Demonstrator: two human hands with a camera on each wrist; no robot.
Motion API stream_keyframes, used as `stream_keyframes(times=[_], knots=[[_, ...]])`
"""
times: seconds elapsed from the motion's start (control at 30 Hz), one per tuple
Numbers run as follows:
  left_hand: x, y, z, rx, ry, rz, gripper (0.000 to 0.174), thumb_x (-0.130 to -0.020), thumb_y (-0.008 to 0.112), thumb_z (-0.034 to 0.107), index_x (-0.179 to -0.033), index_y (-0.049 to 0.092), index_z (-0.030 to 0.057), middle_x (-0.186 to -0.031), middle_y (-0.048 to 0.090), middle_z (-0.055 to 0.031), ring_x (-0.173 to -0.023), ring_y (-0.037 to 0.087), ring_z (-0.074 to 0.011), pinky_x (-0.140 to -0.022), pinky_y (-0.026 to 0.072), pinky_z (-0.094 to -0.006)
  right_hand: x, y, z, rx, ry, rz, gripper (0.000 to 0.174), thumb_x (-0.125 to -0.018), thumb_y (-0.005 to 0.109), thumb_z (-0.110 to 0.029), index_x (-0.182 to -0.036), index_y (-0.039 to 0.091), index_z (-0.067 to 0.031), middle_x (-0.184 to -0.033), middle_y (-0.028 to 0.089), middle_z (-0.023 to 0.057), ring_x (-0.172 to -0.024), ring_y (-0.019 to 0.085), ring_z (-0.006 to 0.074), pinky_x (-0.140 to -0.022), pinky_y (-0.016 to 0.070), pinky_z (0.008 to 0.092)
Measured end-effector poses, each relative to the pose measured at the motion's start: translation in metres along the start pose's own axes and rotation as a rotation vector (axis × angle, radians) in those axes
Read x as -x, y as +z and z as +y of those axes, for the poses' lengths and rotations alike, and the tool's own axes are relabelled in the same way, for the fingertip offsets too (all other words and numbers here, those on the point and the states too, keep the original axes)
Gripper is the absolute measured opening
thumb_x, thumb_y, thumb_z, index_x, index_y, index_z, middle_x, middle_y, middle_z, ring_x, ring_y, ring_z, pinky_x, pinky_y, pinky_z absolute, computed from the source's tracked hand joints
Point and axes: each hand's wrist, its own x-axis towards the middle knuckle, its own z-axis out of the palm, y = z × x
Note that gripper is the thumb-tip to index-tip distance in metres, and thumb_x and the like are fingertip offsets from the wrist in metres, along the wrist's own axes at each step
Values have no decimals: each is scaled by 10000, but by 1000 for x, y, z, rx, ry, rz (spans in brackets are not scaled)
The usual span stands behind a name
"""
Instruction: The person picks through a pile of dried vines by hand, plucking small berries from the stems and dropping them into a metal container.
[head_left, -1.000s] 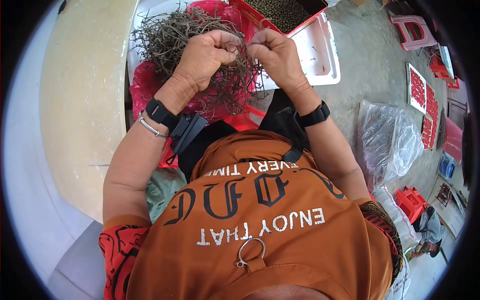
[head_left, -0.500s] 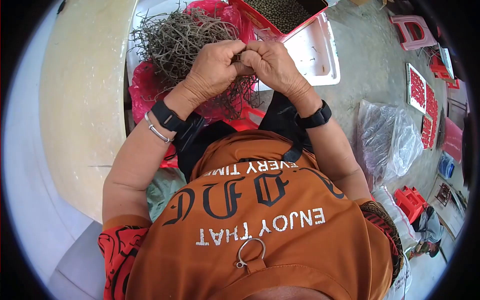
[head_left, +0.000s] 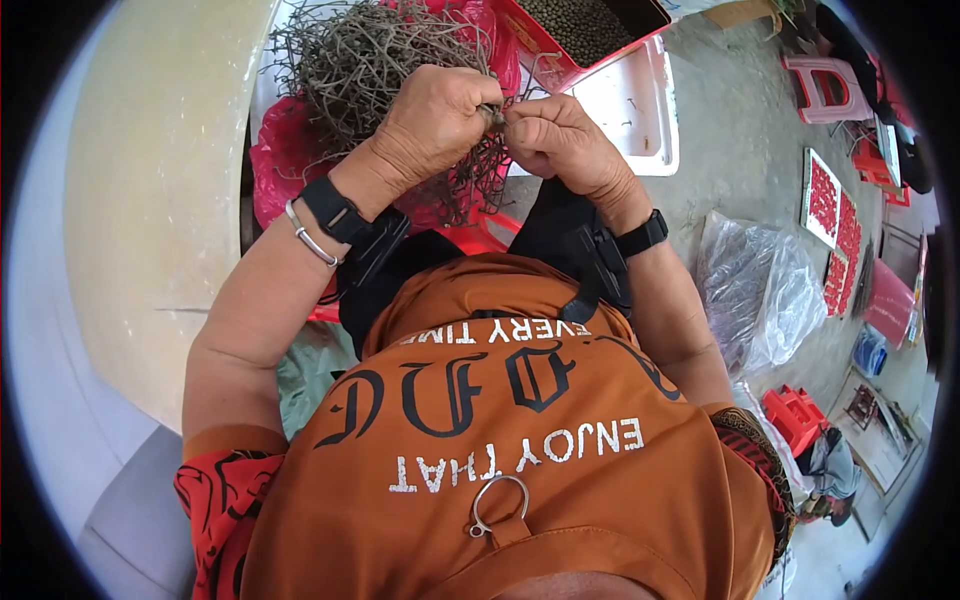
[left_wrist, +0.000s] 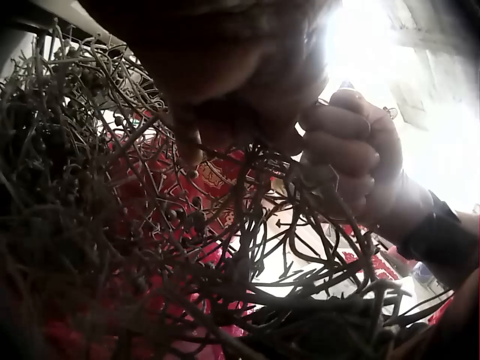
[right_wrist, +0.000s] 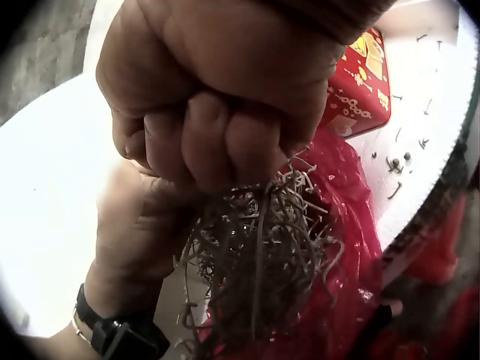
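Observation:
A tangled heap of dried, twiggy stems (head_left: 345, 70) lies on a pink-red plastic bag (head_left: 275, 155), at the top of the head view. In front of it my left hand (head_left: 435, 120) has curled fingers and pinches dried stems near the thumb. My right hand (head_left: 565, 145) meets it there, thumb and forefinger pinching at the same small bunch. Seen from the left wrist, thin stems with small round knobs (left_wrist: 199, 221) hang below both hands. In the right wrist view, the right hand's curled fingers (right_wrist: 202, 142) hide what the fingertips pinch.
A red tin (head_left: 540, 50) of small round greenish-brown pieces (head_left: 580, 30) stands on a white tray (head_left: 655, 130) with stem scraps. A pale tabletop (head_left: 150, 200) runs along the left. On the floor at right are a clear plastic bag (head_left: 755, 290) and a red stool (head_left: 795, 420).
My hands were apart a second ago, then came together at the fingertips. Now the right hand sits slightly lower and further right, a small gap between them. The head view has shifted slightly.

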Motion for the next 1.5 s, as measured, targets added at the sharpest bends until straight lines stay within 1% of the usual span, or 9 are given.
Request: stream_keyframes(times=[0.17, 0.2, 0.27, 0.33, 0.4, 0.53, 0.83, 1.2, 1.5], knots=[[-1, -1, -6, -99, 29, 22, 79, -722, 609, 55, -768, 597, -9, -627, 575, -86, -561, 576, -228, -532, 454, -308, -1, 10, -14, -42, 82, 34, 319, -837, 559, -269, -632, 463, -45, -521, 354, -44, -429, 279, 48, -383, 194, 215], [-4, -7, -11, -99, 30, 19, 79, -722, 609, 55, -768, 597, -9, -627, 575, -86, -561, 576, -228, -532, 454, -308, 1, 13, -19, -29, 49, -135, 297, -833, 553, -251, -640, 474, -38, -516, 358, -39, -426, 280, 51, -382, 197, 212], [-12, -30, -26, -96, -330, 44, 105, -753, 601, 111, -800, 626, 20, -653, 590, -112, -595, 585, -256, -561, 462, -318, 5, 19, -27, -8, -12, -481, 257, -824, 539, -213, -657, 496, -23, -508, 367, -27, -419, 283, 57, -379, 203, 207], [-26, -28, -28, -85, -459, 35, 123, -768, 597, 139, -817, 641, 35, -666, 598, -125, -613, 590, -270, -576, 466, -323, 15, -1, -12, -159, -39, -269, 217, -816, 534, -185, -687, 512, -12, -508, 372, -20, -417, 285, 59, -380, 212, 202], [-16, -21, -30, 400, -528, 39, 195, -826, 575, 190, -896, 640, 20, -737, 621, -76, -662, 592, -196, -614, 466, -290, 13, -16, 0, -482, -61, 65, 149, -801, 522, -128, -746, 543, 9, -508, 384, -4, -414, 289, 64, -380, 230, 192], [-3, -19, -33, 751, -598, -59, 269, -888, 525, 219, -1019, 603, -3, -920, 605, -57, -798, 568, -131, -757, 460, -268, 22, -30, -11, -488, -79, 276, 124, -797, 509, -90, -826, 556, 21, -514, 376, 2, -414, 279, 62, -379, 239, 182], [0, -15, -28, 1065, -650, -23, 217, -878, 503, 96, -1030, 596, -28, -962, 605, -64, -827, 576, -136, -785, 464, -241, 17, -15, 1, -340, -42, 454, 91, -811, 540, -93, -830, 568, -8, -539, 424, -7, -411, 289, 50, -359, 217, 177], [-3, -17, -30, 992, -607, -2, 241, -784, 494, -35, -1001, 597, -46, -941, 616, -84, -815, 591, -148, -776, 471, -244, 14, -23, 13, 84, -47, 657, 60, -777, 580, -76, -765, 594, -19, -577, 487, -23, -420, 348, 24, -363, 231, 175], [2, -21, -32, 1006, -642, 24, 154, -751, 486, -41, -855, 598, -24, -829, 604, -59, -752, 573, -136, -712, 458, -229, 18, -19, 47, 215, -148, 574, 122, -735, 592, -66, -837, 622, -6, -656, 558, 3, -477, 410, 35, -423, 300, 169]])
